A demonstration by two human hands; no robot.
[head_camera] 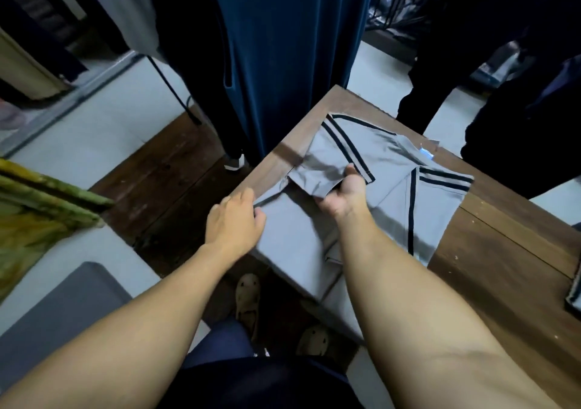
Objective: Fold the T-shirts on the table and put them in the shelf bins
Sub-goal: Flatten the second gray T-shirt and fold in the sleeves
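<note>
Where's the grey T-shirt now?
Head view, centre: the grey T-shirt lies on the wooden table, overhanging its near edge; the right hand holds a folded flap, the left hand rests on its left edge.
</note>
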